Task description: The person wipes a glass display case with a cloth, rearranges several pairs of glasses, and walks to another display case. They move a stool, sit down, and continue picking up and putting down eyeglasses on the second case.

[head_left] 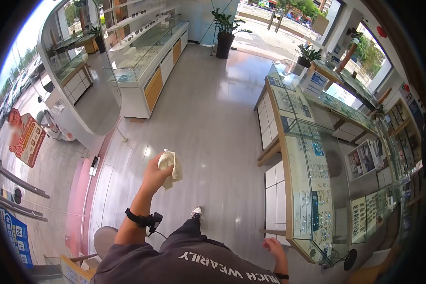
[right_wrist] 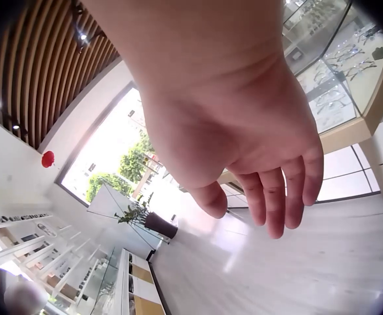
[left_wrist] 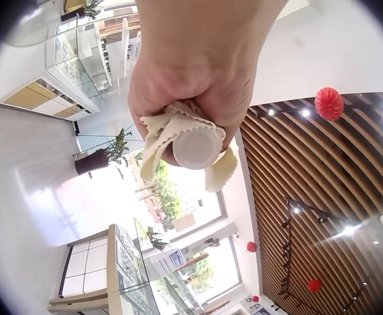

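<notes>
Tbh could easily drop the cream cloth [head_left: 171, 166] or let that small white round-ended thing [left_wrist: 194, 146] slip out, with only the curled fingers of the left hand [head_left: 154, 175] bunching both together up in front, forearm raised and elbow bent. Nothing in the right hand [head_left: 273, 246], hanging low at the side with fingers relaxed and slightly curled, near the corner of the glass display counter [head_left: 312, 199] off to its right. Could clip that corner on a careless swing.
</notes>
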{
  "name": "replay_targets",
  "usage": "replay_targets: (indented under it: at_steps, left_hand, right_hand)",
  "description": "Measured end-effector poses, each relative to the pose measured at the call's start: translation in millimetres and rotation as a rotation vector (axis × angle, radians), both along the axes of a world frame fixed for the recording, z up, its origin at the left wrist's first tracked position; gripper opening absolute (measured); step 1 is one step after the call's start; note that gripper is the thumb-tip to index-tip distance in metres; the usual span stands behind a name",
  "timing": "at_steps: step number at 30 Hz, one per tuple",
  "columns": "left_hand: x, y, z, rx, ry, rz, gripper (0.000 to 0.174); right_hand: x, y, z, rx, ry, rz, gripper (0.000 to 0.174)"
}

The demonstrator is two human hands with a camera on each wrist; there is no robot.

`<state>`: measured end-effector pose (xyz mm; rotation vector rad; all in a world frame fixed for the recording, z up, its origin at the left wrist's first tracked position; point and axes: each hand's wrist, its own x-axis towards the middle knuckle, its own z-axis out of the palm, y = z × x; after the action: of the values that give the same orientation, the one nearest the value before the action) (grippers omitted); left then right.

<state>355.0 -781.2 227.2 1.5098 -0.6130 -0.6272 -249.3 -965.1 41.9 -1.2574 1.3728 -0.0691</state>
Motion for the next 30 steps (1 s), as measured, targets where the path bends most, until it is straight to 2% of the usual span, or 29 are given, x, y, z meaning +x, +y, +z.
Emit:
replay_targets:
  at_steps: [4, 8, 10, 13, 16, 23, 25, 27, 30]
  left_hand:
    - [60, -58, 13, -0.031, 0.022, 0.015, 0.038]
    - [121, -123, 25, -0.045, -0.009, 0.028, 0.034]
    - [140, -155, 34, -0.093, 0.017, -0.010, 0.026]
    - [165, -214, 16, -0.128, 0.064, -0.013, 0.022]
    - [186, -282, 0, -0.099, 0.069, -0.030, 0.020]
    - [247, -470, 1, -0.055, -0.008, -0.015, 0.019]
    - [261, -518, 19, -0.058, -0.013, -0.011, 0.020]
    - [281, -563, 21, -0.082, -0.016, 0.025, 0.021]
    - [314, -602, 16, -0.093, -0.016, 0.064, 0.022]
  right_hand:
    - [55, -73, -20, 0.118, 0.132, 0.112, 0.037]
    - [60, -137, -68, 0.197, 0.266, 0.121, 0.036]
    - [71, -148, -49, 0.251, 0.216, -0.038, 0.035]
    - [106, -193, -16, 0.252, 0.118, -0.280, 0.032]
    - [140, -251, -22, 0.217, 0.023, -0.394, 0.032]
    - [274, -446, -44, 0.089, -0.011, -0.187, 0.035]
    - [308, -495, -59, 0.014, -0.036, -0.065, 0.037]
    - [343, -550, -55, -0.119, -0.003, 0.153, 0.034]
    - [394, -622, -24, -0.167, 0.009, 0.233, 0.033]
